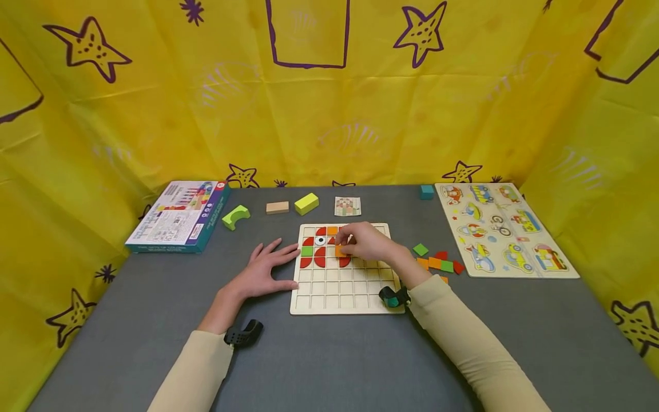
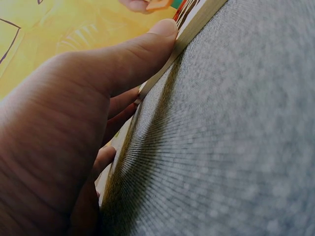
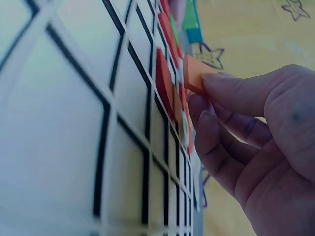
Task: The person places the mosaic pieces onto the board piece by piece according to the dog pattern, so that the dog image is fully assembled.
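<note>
From the head camera I see my right hand (image 1: pixel 366 243) over the upper rows of the wooden grid board (image 1: pixel 341 297), its fingers pinching an orange tile (image 1: pixel 340 250) that sits just above the cells beside the red half-round pieces (image 1: pixel 320 258) and a green square (image 1: pixel 307 251) already set in the board. My left hand (image 1: pixel 262 272) lies flat on the grey tabletop (image 1: pixel 329 360), fingers spread and straight, the tips touching the board's left edge. To the right of the board lies a loose heap of tiles (image 1: pixel 436 260) in green, orange and red, and beyond it a vehicle puzzle board (image 1: pixel 501 229). Along the far side I make out a game box (image 1: pixel 180 216), a green arch block (image 1: pixel 235 217), a tan block (image 1: pixel 277 207), a yellow-green block (image 1: pixel 306 203), a small pattern card (image 1: pixel 347 206) and a teal cube (image 1: pixel 426 191). In the left wrist view the left hand (image 2: pixel 64 142) fills the frame, thumb stretched out with its tip against the board's rim (image 2: pixel 197 22), the other fingers lying beside the edge; nothing is gripped. In the right wrist view the right hand (image 3: pixel 256 142) holds the orange tile (image 3: pixel 196 73) between thumb and forefinger, tilted, close to the grid board (image 3: pixel 74 123) and just beside a red piece (image 3: pixel 163 81) seated in a cell; whether the tile touches the board I cannot tell.
</note>
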Available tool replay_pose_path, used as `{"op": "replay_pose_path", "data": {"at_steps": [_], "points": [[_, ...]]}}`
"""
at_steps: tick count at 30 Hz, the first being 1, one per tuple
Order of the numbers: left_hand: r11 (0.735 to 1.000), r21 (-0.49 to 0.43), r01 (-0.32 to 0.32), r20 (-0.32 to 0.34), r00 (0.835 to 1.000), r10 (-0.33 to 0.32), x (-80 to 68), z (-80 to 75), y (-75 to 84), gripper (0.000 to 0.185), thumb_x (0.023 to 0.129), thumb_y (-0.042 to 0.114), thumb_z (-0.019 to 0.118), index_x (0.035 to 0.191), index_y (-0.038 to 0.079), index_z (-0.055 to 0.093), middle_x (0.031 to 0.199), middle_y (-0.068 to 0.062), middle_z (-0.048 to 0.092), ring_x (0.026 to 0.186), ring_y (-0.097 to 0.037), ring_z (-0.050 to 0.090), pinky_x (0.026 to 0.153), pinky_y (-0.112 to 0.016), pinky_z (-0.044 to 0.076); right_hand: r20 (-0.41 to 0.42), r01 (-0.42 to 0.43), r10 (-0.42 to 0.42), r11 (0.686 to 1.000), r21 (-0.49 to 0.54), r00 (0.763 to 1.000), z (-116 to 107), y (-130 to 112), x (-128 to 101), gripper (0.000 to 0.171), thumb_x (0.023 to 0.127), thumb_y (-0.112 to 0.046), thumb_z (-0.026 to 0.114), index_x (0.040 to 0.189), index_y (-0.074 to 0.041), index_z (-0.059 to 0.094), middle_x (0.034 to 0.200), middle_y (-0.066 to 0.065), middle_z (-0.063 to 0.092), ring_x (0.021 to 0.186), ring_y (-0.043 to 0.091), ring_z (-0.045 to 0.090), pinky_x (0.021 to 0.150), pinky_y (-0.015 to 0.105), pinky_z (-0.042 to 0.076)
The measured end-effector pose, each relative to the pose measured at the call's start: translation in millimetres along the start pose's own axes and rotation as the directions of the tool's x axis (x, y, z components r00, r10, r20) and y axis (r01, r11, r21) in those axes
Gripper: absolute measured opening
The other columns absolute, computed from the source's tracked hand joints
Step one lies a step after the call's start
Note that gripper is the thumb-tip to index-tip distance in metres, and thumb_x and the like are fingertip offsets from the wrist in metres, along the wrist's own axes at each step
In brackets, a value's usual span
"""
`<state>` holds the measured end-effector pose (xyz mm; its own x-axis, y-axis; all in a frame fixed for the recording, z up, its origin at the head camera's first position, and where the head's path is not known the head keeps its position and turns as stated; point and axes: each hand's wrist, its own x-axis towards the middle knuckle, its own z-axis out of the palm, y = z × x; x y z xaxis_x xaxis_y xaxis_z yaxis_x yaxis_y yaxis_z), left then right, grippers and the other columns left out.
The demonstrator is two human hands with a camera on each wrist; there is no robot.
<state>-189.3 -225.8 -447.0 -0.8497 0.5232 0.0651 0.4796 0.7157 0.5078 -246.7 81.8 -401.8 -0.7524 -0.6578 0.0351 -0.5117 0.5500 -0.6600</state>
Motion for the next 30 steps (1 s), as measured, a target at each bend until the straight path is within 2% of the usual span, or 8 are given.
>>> {"op": "replay_pose_path", "data": {"at_steps": [9,15,19,24,30], "points": [[1.0,0.003,0.01,0.006,1.0,-0.01,-0.8,-1.5,1.2,0.084,0.084,0.054,0.077,0.152,0.013,0.048,0.159,-0.004,0.04,0.15,-0.042,0.014,0.113,-0.068,-0.002,0.049,0.021,-0.018,0.998,-0.064,0.999,17,-11,15,0.008,0.094,-0.005,0.07,0.102,-0.008,0.072,0.089,-0.002,0.065,0.08,0.015,0.058,0.077,0.03,0.05],[1.0,0.016,-0.001,-0.008,1.0,0.001,-0.2,1.1,-0.1,0.084,0.084,0.054,0.077,0.151,0.014,0.049,0.158,-0.003,0.04,0.15,-0.041,0.015,0.113,-0.068,-0.001,0.055,0.037,-0.03,0.991,-0.126,0.998,19,-13,14,0.006,0.094,-0.005,0.07,0.098,-0.009,0.072,0.085,-0.003,0.063,0.078,0.013,0.057,0.075,0.029,0.049],[1.0,0.015,-0.007,-0.011,1.0,0.007,0.1,2.3,-0.5,0.083,0.084,0.054,0.077,0.151,0.014,0.049,0.158,-0.003,0.041,0.15,-0.042,0.016,0.113,-0.069,-0.001,0.074,0.033,-0.024,0.991,-0.128,0.997,19,-12,13,0.005,0.094,-0.006,0.071,0.097,-0.009,0.072,0.082,-0.003,0.064,0.075,0.012,0.058,0.074,0.028,0.049],[1.0,0.015,-0.009,-0.016,1.0,0.009,0.9,1.5,-1.7,0.083,0.084,0.053,0.077,0.151,0.013,0.049,0.158,-0.004,0.041,0.15,-0.042,0.016,0.112,-0.069,-0.001,0.085,0.061,-0.049,0.987,-0.148,0.995,21,-14,12,0.006,0.093,-0.006,0.073,0.098,-0.006,0.074,0.088,0.0,0.067,0.079,0.013,0.059,0.077,0.028,0.051],[1.0,0.014,0.0,-0.007,1.0,0.0,0.7,1.4,1.0,0.083,0.084,0.055,0.076,0.152,0.014,0.049,0.158,-0.005,0.041,0.15,-0.042,0.016,0.112,-0.069,-0.001,0.07,0.077,-0.066,0.983,-0.165,0.995,20,-15,5,0.017,0.094,-0.007,0.072,0.11,-0.004,0.075,0.098,0.003,0.07,0.085,0.015,0.061,0.081,0.029,0.051]]}}
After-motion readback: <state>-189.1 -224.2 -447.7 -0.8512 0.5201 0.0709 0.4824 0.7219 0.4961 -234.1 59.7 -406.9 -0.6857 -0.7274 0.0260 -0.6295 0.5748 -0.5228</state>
